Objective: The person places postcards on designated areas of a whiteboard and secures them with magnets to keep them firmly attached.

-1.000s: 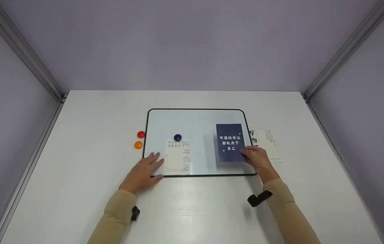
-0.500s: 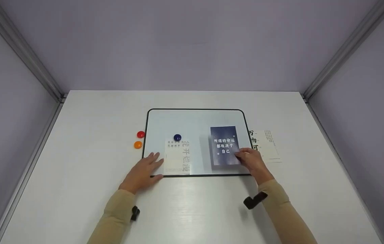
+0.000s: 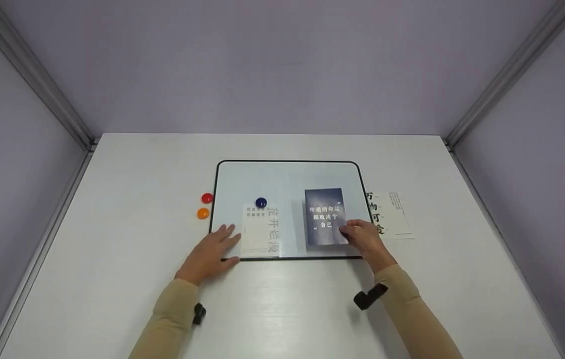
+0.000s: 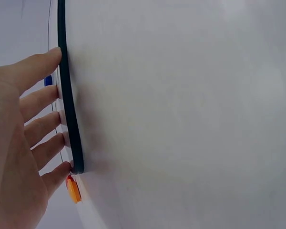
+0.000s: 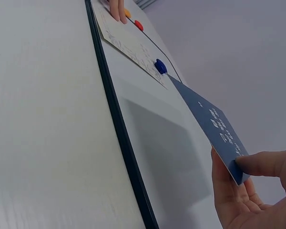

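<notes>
A whiteboard point(image 3: 242, 179) with a black rim lies on the table. On its lower left, my left hand point(image 3: 211, 252) rests with fingers spread, the thumb on the rim. Beside those fingertips a cream card point(image 3: 261, 234) with grey characters lies on the board, a dark blue round magnet point(image 3: 261, 202) at its top edge. My right hand point(image 3: 364, 242) pinches a dark blue card point(image 3: 323, 202) with white characters by its lower right corner. In the right wrist view that blue card point(image 5: 214, 124) is tilted above the board and casts a shadow on it.
Left of the board, a red magnet point(image 3: 207, 198) and an orange magnet point(image 3: 203, 213) lie on the white table point(image 3: 127, 209). Another cream card point(image 3: 394, 214) with black characters lies at the board's right edge. Grey walls stand behind and on both sides.
My right hand has carried the blue card left and slightly toward me over the board, and the card has turned a little. The left hand has stayed in place.
</notes>
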The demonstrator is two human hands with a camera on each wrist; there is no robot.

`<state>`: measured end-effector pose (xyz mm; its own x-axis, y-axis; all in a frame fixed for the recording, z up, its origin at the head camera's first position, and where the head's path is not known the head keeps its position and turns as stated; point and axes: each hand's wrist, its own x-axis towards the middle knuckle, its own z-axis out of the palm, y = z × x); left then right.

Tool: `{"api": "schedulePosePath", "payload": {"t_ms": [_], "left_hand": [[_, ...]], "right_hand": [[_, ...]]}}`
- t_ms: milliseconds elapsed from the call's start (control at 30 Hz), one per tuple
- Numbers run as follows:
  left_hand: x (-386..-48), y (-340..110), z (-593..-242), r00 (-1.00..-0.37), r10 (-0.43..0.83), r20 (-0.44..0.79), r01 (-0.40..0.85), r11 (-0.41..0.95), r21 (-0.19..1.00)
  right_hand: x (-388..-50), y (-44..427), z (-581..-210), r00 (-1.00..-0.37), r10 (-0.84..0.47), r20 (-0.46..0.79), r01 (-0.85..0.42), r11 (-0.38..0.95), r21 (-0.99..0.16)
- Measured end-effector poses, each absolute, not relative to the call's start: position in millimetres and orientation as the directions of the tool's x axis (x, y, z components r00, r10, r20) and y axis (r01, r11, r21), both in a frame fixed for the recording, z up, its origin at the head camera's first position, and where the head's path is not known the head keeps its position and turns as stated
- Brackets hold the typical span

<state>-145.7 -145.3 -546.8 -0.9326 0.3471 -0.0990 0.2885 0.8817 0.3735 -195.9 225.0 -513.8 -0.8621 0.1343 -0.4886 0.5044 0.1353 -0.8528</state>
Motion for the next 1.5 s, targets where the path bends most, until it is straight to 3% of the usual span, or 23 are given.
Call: {"api": "schedulePosePath", "payload": {"t_ms": [1500], "left_hand": [[-146,-147,-548,-0.932,0.340,-0.124,0.270,0.880,0.391]], "right_hand": [[-193,183,-533,-0.847,0.145,-0.512,0.532,0.199,-0.823]]}}
